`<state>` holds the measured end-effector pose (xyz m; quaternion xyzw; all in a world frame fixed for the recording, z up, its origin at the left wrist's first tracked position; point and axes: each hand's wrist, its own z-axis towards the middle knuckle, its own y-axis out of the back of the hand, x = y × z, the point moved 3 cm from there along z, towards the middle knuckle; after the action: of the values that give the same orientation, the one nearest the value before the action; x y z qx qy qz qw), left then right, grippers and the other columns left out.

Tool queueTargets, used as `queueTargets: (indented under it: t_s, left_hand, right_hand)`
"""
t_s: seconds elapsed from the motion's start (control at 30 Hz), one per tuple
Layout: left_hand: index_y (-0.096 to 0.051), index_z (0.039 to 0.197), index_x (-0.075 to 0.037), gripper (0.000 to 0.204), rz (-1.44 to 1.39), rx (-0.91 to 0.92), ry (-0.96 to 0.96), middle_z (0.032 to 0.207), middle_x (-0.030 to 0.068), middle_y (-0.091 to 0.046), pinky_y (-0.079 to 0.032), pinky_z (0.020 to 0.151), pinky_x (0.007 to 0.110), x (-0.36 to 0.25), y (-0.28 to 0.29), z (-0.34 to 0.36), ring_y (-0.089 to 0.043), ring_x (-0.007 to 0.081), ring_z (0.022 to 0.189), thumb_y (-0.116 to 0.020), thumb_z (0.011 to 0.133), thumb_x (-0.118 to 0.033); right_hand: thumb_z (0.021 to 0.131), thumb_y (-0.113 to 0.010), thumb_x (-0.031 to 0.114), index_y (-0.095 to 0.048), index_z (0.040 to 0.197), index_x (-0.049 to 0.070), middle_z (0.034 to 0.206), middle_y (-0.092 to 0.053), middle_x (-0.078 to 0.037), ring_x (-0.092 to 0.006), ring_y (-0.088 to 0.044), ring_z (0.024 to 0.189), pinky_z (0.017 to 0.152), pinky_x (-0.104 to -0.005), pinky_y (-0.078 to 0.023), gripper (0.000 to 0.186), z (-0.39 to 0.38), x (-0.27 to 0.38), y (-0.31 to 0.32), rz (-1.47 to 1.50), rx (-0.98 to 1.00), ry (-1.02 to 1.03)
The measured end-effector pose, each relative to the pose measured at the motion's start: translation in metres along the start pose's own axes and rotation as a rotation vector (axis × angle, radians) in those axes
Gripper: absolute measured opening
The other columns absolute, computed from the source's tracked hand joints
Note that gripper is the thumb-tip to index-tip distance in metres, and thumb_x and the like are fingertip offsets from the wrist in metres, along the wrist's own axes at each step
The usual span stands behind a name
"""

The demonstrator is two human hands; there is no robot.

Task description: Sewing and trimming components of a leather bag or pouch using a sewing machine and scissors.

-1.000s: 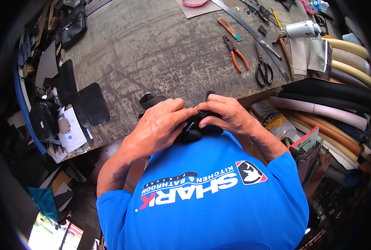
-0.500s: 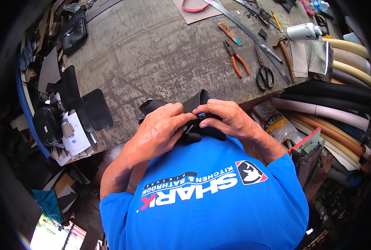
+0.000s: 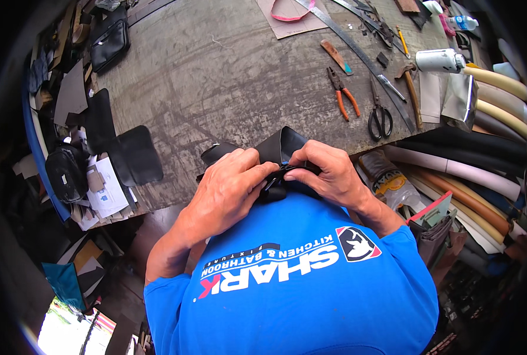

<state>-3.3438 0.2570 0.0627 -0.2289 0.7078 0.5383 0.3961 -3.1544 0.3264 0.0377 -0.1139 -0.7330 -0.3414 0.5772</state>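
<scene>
hands meet at the near edge of the grey workbench (image 3: pixel 216 77), close against the blue shirt (image 3: pixel 299 284), which likely lets the person brace the black leather piece (image 3: pixel 278 148) between body and bench while working its fold. the left hand (image 3: pixel 228 189) is closed over the piece from the left, fingers curled down onto the dark bundle, and the right hand (image 3: pixel 328 174) pinches it from the right with thumb and fingertips drawn together, so both grip the same folded edge (what exactly sits inside the fold is hidden by the fingers). part of the leather stands up just beyond the knuckles, toward the middle of the bench. tools lie well apart on the far right of the bench, out of the way yet reachable: orange-handled pliers (image 3: pixel 343 94), black scissors (image 3: pixel 380 115), a hammer (image 3: pixel 410 89) and a long metal ruler (image 3: pixel 358 53). flat black cut pieces (image 3: pixel 133 154) rest at the bench's left edge, beside papers.
</scene>
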Motion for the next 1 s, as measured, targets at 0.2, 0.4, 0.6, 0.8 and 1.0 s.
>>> queueTargets:
  t_s: [0.2,0.4,0.6,0.8,1.0]
  left_hand:
    - [-0.064,0.108,-0.001,0.036,-0.019,-0.045,-0.040,0.083,0.0094,-0.052,-0.045,0.067,0.039,0.004,-0.002,-0.003,-0.054,0.0278,0.078,-0.068,0.073,0.001]
    - [-0.065,0.109,-0.001,0.035,0.036,-0.024,-0.139,0.083,0.0085,-0.052,-0.044,0.070,0.038,0.000,0.000,-0.003,-0.054,0.0256,0.078,-0.066,0.074,-0.002]
    - [-0.065,0.108,-0.001,0.034,0.085,0.013,-0.178,0.083,0.0087,-0.052,-0.044,0.071,0.037,-0.002,0.001,-0.002,-0.054,0.0253,0.080,-0.062,0.075,-0.005]
    - [-0.064,0.102,0.004,0.030,0.131,-0.058,-0.263,0.083,0.0083,-0.051,-0.044,0.071,0.035,-0.007,0.000,-0.004,-0.053,0.0237,0.080,-0.063,0.074,-0.007]
    - [-0.065,0.097,0.004,0.026,0.248,-0.035,-0.298,0.082,0.0075,-0.050,-0.044,0.070,0.033,-0.017,0.006,0.000,-0.053,0.0216,0.079,-0.064,0.073,-0.007]
  right_hand:
    - [0.081,-0.075,0.007,-0.061,0.096,-0.001,0.086,-0.063,-0.014,-0.0293,-0.066,0.077,0.064,-0.0366,-0.052,0.022,0.001,0.003,0.002,-0.013,0.028,0.027]
    - [0.080,-0.072,0.003,-0.060,0.114,0.002,0.085,-0.060,-0.012,-0.0291,-0.064,0.073,0.063,-0.0380,-0.052,0.036,0.008,0.007,0.007,-0.007,0.034,0.097]
    - [0.082,-0.070,0.010,-0.059,0.122,0.010,0.081,-0.052,-0.009,-0.0292,-0.060,0.069,0.059,-0.0408,-0.051,0.041,0.011,0.002,0.010,-0.219,0.301,0.196]
    - [0.083,-0.070,0.012,-0.059,0.123,0.015,0.088,-0.052,-0.009,-0.0293,-0.061,0.073,0.060,-0.0412,-0.052,0.042,0.013,-0.001,0.008,-0.154,0.386,0.128]
    - [0.078,-0.074,0.009,-0.061,0.114,0.015,0.142,-0.041,-0.013,-0.0294,-0.066,0.090,0.068,-0.0399,-0.056,0.038,0.030,0.004,0.019,-0.182,0.425,0.201]
